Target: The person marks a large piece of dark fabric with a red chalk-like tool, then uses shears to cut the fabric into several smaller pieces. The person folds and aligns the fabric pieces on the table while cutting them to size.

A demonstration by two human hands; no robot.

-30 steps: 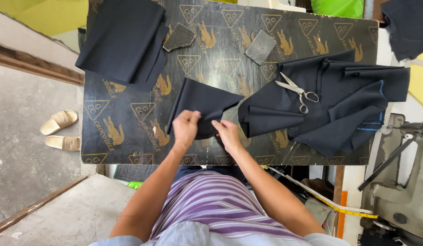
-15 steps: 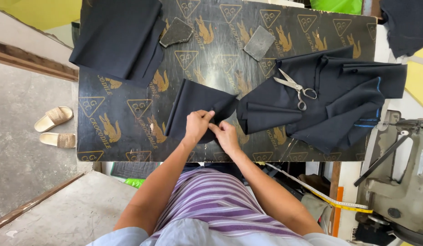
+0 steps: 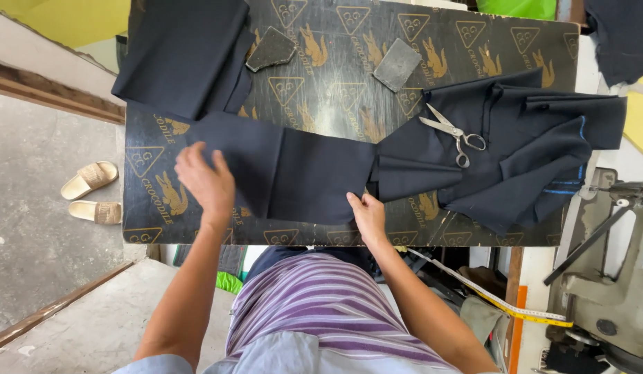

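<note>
The left hand point(image 3: 205, 181) is lying open and flat, fingers spread, on the left end of a dark navy fabric strip point(image 3: 293, 173) that is stretching across the patterned table point(image 3: 335, 83). The right hand point(image 3: 366, 213) is pinching the strip's near edge at its right end, thumb and fingers closed narrowly on the cloth. The strip is lying between the 2 hands, unfolded, with 1 crease running just right of the left hand.

To do this well, the flat palm is best kept anchoring while the pinching hand draws the cloth taut and square to the table edge.

Beyond the right hand, scissors point(image 3: 451, 131) are resting on a heap of dark fabric point(image 3: 536, 159). Beyond the left hand, a folded dark cloth point(image 3: 179, 52) is overhanging the table's corner. No containers are showing.
</note>
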